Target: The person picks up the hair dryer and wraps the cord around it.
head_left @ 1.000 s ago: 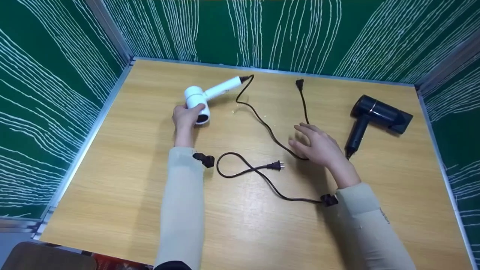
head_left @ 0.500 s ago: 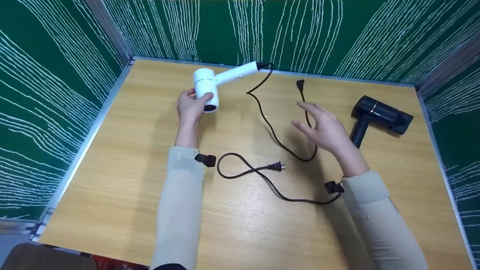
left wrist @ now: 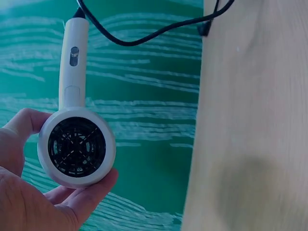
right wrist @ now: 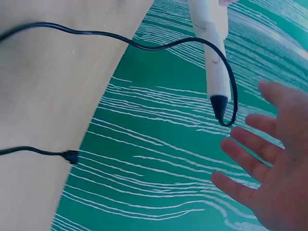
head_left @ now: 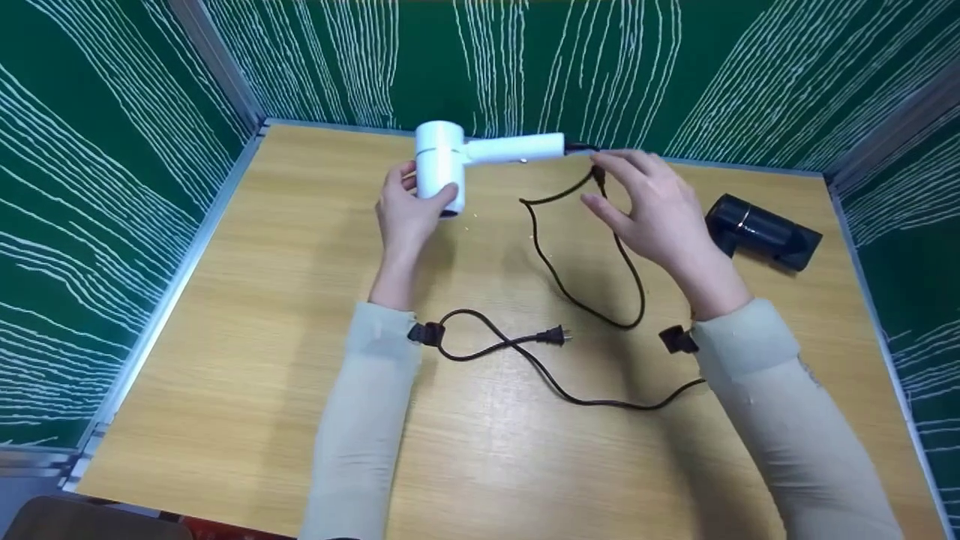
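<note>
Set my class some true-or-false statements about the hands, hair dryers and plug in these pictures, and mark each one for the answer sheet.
1. The left hand grips the white hair dryer. True.
2. The black hair dryer lies on the table. True.
3. The white hair dryer lies flat on the table. False: the left hand holds it up above the table.
4. The right hand has its fingers spread apart. True.
5. The left hand also holds the plug nearest the person. False: that plug lies loose on the table.
6. Both hair dryers are white. False: one is white and one is black.
</note>
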Demonstrator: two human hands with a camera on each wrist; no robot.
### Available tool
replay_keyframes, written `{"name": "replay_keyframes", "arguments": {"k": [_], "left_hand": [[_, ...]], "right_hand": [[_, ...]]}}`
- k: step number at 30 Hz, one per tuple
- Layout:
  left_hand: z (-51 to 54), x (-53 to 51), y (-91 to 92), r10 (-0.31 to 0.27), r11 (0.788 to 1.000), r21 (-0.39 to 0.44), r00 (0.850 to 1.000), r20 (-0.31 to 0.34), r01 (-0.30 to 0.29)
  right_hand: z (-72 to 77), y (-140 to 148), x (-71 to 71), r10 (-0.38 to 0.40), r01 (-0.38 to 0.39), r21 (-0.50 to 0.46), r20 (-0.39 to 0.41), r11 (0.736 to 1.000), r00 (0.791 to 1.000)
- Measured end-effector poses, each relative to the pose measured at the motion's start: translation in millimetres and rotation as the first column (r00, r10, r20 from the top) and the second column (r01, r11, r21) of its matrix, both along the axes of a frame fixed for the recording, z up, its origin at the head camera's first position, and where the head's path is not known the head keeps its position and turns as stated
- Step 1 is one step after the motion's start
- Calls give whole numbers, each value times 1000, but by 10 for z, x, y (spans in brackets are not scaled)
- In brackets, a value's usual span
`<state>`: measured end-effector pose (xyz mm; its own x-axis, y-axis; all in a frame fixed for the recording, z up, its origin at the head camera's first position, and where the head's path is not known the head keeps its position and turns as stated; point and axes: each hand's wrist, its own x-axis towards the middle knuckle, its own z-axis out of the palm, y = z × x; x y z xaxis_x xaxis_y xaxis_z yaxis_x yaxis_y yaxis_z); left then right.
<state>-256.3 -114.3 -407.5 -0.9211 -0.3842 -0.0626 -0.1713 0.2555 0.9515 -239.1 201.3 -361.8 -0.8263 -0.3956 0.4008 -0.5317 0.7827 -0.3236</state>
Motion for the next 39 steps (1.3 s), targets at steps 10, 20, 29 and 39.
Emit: {"name": "replay_keyframes", "arguments": {"k": [10, 20, 29, 39], "left_hand": [[146, 185, 279, -66, 998, -1, 997, -33, 66], [123, 261, 456, -112, 993, -28, 993, -32, 111], [73, 301, 554, -134, 987, -103, 987, -88, 125], [40, 274, 533, -190, 979, -94, 976, -106, 180]], "right_hand": [[261, -157, -174, 43, -16, 180, -145, 984, 989], [192, -194, -282, 68, -71, 312, 20, 948, 997], [82, -116, -311, 67, -69, 274, 16, 959, 998], [-33, 21, -343, 115, -100, 172, -85, 980, 990]]}}
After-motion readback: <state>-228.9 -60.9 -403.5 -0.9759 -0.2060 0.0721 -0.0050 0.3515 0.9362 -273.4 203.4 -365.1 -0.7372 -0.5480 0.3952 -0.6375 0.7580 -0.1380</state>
